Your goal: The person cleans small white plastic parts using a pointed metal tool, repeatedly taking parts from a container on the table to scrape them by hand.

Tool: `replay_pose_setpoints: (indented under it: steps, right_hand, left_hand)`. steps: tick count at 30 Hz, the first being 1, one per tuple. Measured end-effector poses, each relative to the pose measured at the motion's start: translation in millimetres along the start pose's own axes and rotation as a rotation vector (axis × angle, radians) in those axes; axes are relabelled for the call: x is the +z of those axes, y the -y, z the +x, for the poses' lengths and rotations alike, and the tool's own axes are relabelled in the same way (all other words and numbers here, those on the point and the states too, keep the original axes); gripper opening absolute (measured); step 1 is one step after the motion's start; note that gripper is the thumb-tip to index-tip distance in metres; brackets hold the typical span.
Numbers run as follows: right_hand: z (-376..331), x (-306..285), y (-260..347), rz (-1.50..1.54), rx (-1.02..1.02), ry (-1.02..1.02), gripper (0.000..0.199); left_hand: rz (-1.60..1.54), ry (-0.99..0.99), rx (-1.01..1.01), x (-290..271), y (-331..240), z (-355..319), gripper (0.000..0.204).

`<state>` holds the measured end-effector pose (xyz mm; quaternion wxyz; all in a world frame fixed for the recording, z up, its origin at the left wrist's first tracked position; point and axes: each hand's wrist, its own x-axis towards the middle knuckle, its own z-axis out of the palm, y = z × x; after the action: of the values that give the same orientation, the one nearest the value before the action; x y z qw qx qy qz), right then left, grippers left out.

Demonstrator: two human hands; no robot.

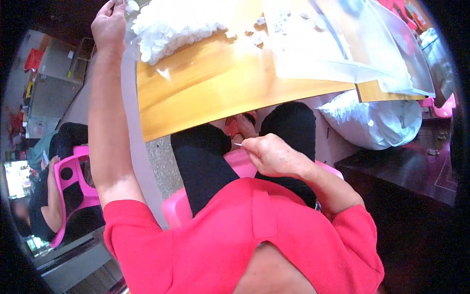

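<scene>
My left arm reaches up to the far left, past the table's corner. There my left hand (109,27) is closed in a pinch at a small white round piece (132,6); the fingertips are partly cut off by the picture's upper edge. Beside it a heap of small white pieces (169,32) lies on the yellow wooden table (210,83). Over my lap, below the table's near edge, my right hand (274,154) is closed around a thin implement. Only its slim pale tip (238,144) sticks out at the thumb; the rest is hidden in the fist.
Loose white pieces (258,36) lie mid-table. A clear plastic bin or sheet (352,71) covers the right side. Under it bulges a white sack (374,122). I sit on a pink stool (177,208). To the left, another person sits by a pink chair (81,171).
</scene>
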<state>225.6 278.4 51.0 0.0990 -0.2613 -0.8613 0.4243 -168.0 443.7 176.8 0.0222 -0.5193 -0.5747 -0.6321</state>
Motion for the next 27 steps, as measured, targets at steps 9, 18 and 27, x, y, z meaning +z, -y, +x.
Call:
replay_pose_setpoints:
  steps: [9, 18, 27]
  right_hand:
    - [-2, -6, -9, -0.008, 0.006, -0.025, 0.006]
    - [-1, -11, -13, 0.059, -0.009, -0.151, 0.010]
    - [4, -24, -11, 0.589, 0.234, -0.537, 0.015]
  left_hand:
    - [0.269, 0.505, 0.089, 137, -20, -170, 0.025]
    - [0.333, 0.418, -0.141, 185, 4, -181, 0.026]
    - [-0.405, 0.454, -0.433, 82, -83, -268, 0.020]
